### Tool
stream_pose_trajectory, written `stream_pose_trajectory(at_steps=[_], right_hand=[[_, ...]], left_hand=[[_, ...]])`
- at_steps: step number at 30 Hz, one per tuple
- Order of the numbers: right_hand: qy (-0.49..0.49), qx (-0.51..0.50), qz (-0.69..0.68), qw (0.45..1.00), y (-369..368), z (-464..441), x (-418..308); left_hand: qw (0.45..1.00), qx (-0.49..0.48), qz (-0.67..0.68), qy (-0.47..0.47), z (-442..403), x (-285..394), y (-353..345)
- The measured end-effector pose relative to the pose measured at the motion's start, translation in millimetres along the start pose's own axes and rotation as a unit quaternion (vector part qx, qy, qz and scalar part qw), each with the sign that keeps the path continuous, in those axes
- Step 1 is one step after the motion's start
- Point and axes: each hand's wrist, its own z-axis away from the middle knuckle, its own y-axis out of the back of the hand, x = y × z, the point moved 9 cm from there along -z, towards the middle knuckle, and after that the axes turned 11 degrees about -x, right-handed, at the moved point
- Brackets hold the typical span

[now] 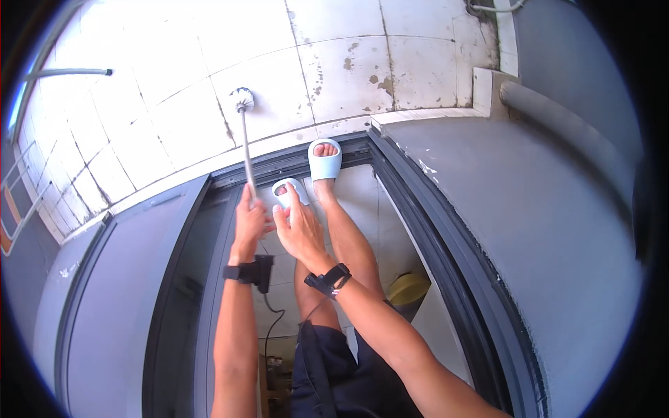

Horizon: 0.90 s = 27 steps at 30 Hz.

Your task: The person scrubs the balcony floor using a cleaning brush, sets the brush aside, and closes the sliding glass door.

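My left hand [249, 221] is closed round the grey handle of a long-handled brush [247, 143], one finger lying along the shaft. The brush's round white bristle head [242, 96] is on the white tiled floor beyond the door sill, and its handle slants back towards me. Just to the right, my right hand [300, 231] is apart from the handle, its fingers loosely stretched out and nothing seen in them. Both wrists wear black straps with small devices; a thin cable hangs from the left one.
My feet, in pale blue slippers [325, 166], are at the dark sliding-door track [279, 169]. Grey walls [481, 209] flank the doorway. Dark stains mark the floor tiles [348, 76]. A thick pipe [557, 129] runs at right; a yellowish container [408, 287] is behind my leg.
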Motion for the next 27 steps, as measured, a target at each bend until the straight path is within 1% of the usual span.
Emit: stream_pose_trajectory(at_steps=[1, 2, 4, 6, 7, 8, 9, 10, 12, 13, 14, 16, 17, 18, 20, 21, 22, 24, 25, 27], right_hand=[[0.032, 0.047, -0.007, 0.998, 11, 4, -8], [0.029, 0.051, -0.014, 0.998, 16, 4, -6], [-0.017, 0.015, -0.038, 0.999, 25, -2, 13], [-0.023, 0.027, -0.066, 0.997, 37, -5, 20], [-0.019, 0.029, -0.063, 0.997, 40, -11, 26], [-0.016, 0.029, -0.059, 0.998, 41, -18, 34], [0.001, 0.037, -0.062, 0.997, 44, -26, 38], [-0.001, 0.036, -0.061, 0.998, 49, -32, 38], [-0.008, 0.053, -0.069, 0.996, 61, -38, 40], [-0.025, 0.042, -0.105, 0.993, 61, -41, 47], [-0.027, 0.038, -0.105, 0.993, 58, -41, 51], [-0.021, 0.051, -0.091, 0.994, 54, -47, 62], [-0.020, 0.044, -0.109, 0.993, 51, -49, 70], [-0.019, 0.049, -0.110, 0.993, 53, -47, 67], [-0.064, 0.033, -0.126, 0.989, 50, -45, 73], [-0.042, 0.048, -0.138, 0.988, 49, -47, 76], [-0.047, 0.047, -0.137, 0.988, 43, -46, 83], [-0.050, 0.056, -0.151, 0.986, 38, -53, 87], [-0.048, 0.061, -0.152, 0.985, 39, -57, 87], [-0.037, 0.059, -0.144, 0.987, 34, -57, 86]], left_hand=[[0.990, 0.044, -0.132, 0.016, 0, 0, 25], [0.936, 0.117, -0.304, -0.132, -12, -1, 56], [0.955, 0.116, -0.269, -0.044, 8, 18, 78], [0.927, 0.142, -0.345, -0.038, 20, 43, 97], [0.918, 0.148, -0.363, -0.065, 18, 47, 111], [0.886, 0.166, -0.418, -0.112, 15, 51, 125], [0.890, 0.157, -0.414, -0.108, 12, 57, 136], [0.894, 0.151, -0.409, -0.102, 16, 68, 142], [0.881, 0.144, -0.442, -0.093, 32, 111, 129], [0.895, 0.128, -0.424, -0.060, 36, 122, 124], [0.895, 0.129, -0.424, -0.056, 36, 124, 127], [0.878, 0.092, -0.468, -0.040, 28, 129, 132], [0.858, 0.089, -0.500, -0.081, 22, 128, 136], [0.856, 0.088, -0.502, -0.086, 18, 130, 135], [0.838, 0.055, -0.537, -0.080, 5, 127, 128], [0.857, 0.053, -0.507, -0.082, 2, 125, 130], [0.857, 0.049, -0.506, -0.078, 1, 120, 128], [0.875, 0.015, -0.469, -0.117, -6, 121, 118], [0.879, 0.010, -0.467, -0.097, -15, 115, 111], [0.874, -0.005, -0.473, -0.112, -36, 111, 79]])
